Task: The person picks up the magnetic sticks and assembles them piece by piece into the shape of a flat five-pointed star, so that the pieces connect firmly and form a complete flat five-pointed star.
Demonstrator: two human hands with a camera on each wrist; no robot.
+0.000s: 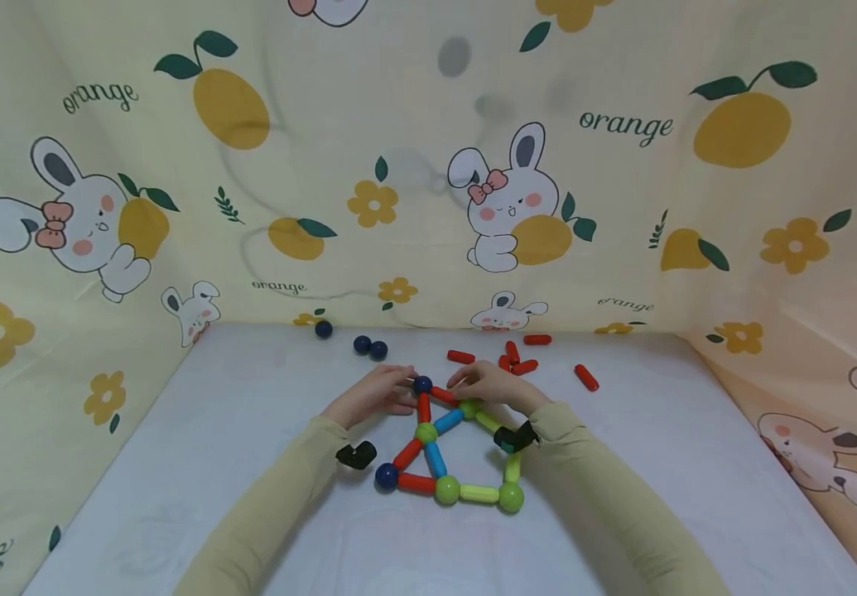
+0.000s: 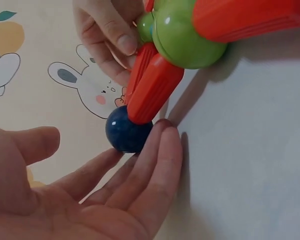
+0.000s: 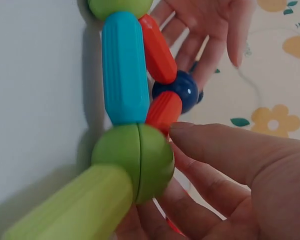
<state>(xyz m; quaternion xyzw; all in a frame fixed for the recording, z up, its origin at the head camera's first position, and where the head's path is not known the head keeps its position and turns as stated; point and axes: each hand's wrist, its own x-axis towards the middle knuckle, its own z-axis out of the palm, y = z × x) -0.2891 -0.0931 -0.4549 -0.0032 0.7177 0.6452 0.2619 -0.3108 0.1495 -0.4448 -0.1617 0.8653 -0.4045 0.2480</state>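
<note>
ball-and-rod frame [image 1: 435,459] set at the middle of the counter [image 1: 644,414]
from the near edge, the left arm [image 1: 267,505] and right arm [image 1: 618,505] are stretched inward; the blue ball [image 1: 422,384] nearest the far edge is touched by the straightened fingers of the left grip [image 1: 379,392], palm turned inward, thumb held apart, while a red rod [image 1: 443,396] beside that ball is pinched by thumb and fingers of the right grip [image 1: 498,386].

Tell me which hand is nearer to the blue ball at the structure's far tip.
Left. The left hand touches the blue ball; the right hand is to its right, at the other end of a red rod.
</note>
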